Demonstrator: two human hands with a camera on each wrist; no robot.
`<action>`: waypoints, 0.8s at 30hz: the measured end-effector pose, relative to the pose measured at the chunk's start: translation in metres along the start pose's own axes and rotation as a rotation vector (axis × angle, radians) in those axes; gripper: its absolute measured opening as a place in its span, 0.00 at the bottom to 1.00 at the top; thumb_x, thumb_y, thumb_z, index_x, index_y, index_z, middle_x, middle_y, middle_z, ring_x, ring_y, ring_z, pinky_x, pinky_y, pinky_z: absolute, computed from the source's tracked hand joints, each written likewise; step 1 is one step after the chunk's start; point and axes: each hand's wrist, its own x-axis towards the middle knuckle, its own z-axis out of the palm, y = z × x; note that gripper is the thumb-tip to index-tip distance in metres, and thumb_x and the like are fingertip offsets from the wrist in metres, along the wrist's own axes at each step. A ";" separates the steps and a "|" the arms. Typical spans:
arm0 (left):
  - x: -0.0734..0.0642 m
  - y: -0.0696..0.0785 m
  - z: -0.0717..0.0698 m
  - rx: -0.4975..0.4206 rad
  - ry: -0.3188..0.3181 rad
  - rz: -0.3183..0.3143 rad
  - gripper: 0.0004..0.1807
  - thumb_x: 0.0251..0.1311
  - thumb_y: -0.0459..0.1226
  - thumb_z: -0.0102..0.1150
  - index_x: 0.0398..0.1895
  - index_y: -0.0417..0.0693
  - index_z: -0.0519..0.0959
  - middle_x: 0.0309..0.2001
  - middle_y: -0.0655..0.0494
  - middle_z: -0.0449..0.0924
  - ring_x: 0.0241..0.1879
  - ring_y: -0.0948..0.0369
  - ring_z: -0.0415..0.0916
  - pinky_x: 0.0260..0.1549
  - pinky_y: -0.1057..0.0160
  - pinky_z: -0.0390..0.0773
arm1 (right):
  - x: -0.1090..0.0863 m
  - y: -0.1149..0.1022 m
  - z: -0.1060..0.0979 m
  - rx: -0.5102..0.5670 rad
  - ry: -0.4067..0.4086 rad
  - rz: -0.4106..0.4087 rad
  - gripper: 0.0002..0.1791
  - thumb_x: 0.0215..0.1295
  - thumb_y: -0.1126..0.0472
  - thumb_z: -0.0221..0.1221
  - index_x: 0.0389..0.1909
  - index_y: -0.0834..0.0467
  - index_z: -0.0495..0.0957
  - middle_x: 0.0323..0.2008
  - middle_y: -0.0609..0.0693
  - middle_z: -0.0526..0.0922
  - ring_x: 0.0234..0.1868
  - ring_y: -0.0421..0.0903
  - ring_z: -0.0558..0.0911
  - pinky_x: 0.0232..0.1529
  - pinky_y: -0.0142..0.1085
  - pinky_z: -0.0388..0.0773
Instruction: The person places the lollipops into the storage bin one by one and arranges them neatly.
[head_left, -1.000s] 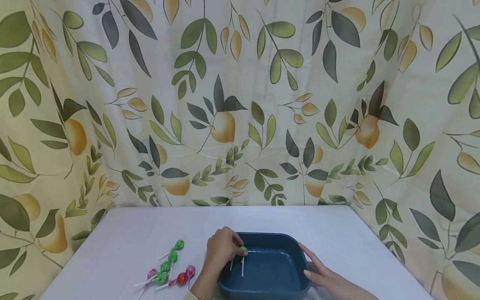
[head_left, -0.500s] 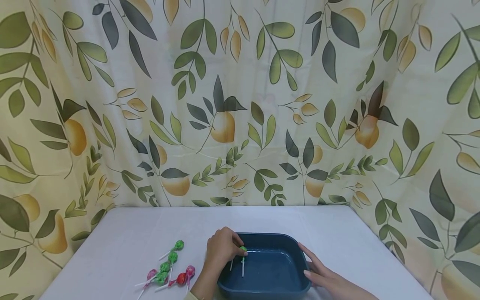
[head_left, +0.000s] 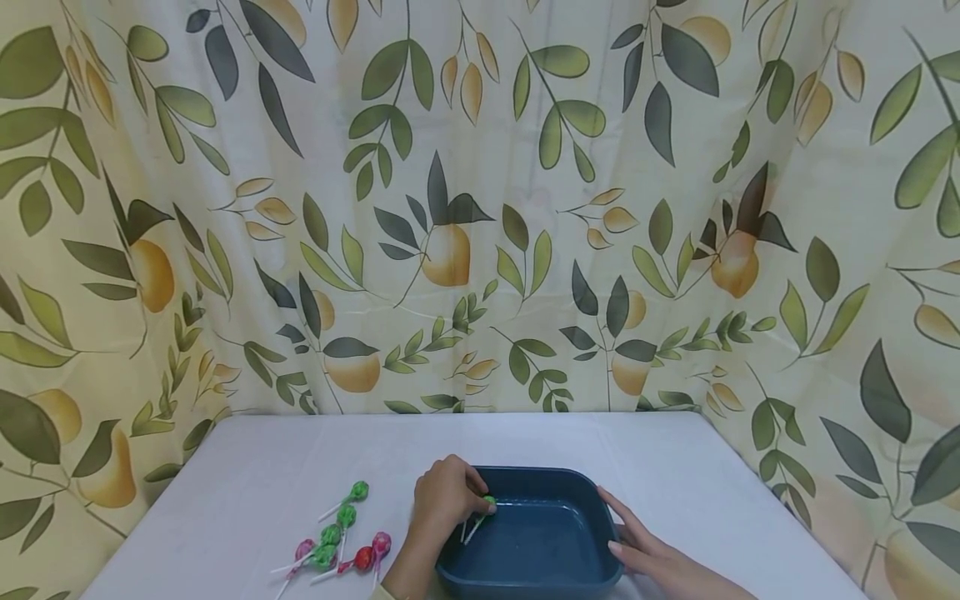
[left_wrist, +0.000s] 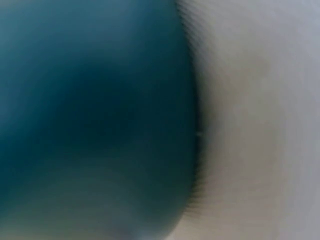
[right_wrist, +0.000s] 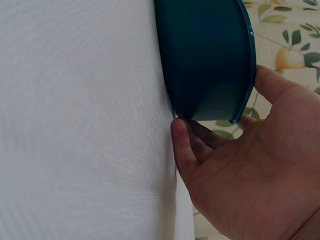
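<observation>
My left hand [head_left: 448, 493] reaches over the left rim of a dark blue rectangular dish [head_left: 555, 533], pinching a green-wrapped lollipop [head_left: 480, 525] between thumb and fingers. Its white stick slants down inside the dish. A second white stick shows beside it, its head hidden by the hand. My right hand [head_left: 648, 550] touches the dish's right side, fingers fairly straight. In the right wrist view, the thumb and fingers of that hand [right_wrist: 250, 160] lie against the dish's end wall [right_wrist: 210, 60]. The left wrist view is blurred, filled mostly by the dish's wall [left_wrist: 100, 120].
Left of the dish, several lollipops lie loosely grouped on the white tablecloth [head_left: 247, 467]: green ones [head_left: 346, 516], pink ones [head_left: 381, 544] and a red one [head_left: 363, 558]. A curtain [head_left: 480, 333] printed with leaves and fruit hangs behind the table.
The lollipop in my left hand has tilted, its stick's lower end swinging left toward the other stick. Both hands and the dish stay nearly in place.
</observation>
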 end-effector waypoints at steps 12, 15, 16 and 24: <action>0.000 -0.002 0.000 -0.002 0.004 0.046 0.12 0.41 0.39 0.87 0.21 0.53 0.87 0.20 0.66 0.79 0.30 0.58 0.78 0.36 0.48 0.75 | -0.005 0.001 -0.001 -0.048 -0.010 -0.012 0.42 0.82 0.42 0.45 0.84 0.46 0.35 0.75 0.79 0.48 0.72 0.82 0.51 0.55 0.82 0.51; 0.001 -0.002 0.000 -0.001 -0.002 0.042 0.12 0.41 0.39 0.87 0.22 0.53 0.87 0.20 0.66 0.79 0.31 0.58 0.78 0.37 0.48 0.75 | -0.007 0.000 -0.001 -0.061 -0.008 -0.016 0.42 0.82 0.42 0.45 0.84 0.45 0.35 0.75 0.78 0.48 0.72 0.82 0.50 0.56 0.82 0.52; 0.001 -0.003 0.000 0.000 -0.002 0.042 0.12 0.41 0.40 0.87 0.22 0.53 0.87 0.20 0.66 0.80 0.31 0.58 0.78 0.36 0.48 0.75 | -0.007 0.000 -0.001 -0.066 -0.008 -0.019 0.41 0.82 0.42 0.45 0.84 0.45 0.35 0.75 0.78 0.48 0.73 0.81 0.49 0.56 0.82 0.52; -0.001 -0.002 -0.004 -0.021 -0.011 0.043 0.11 0.42 0.40 0.87 0.24 0.54 0.89 0.22 0.66 0.82 0.32 0.59 0.78 0.37 0.49 0.75 | -0.007 -0.001 0.000 -0.073 0.009 0.003 0.41 0.82 0.41 0.46 0.84 0.44 0.35 0.75 0.78 0.47 0.73 0.81 0.48 0.55 0.82 0.51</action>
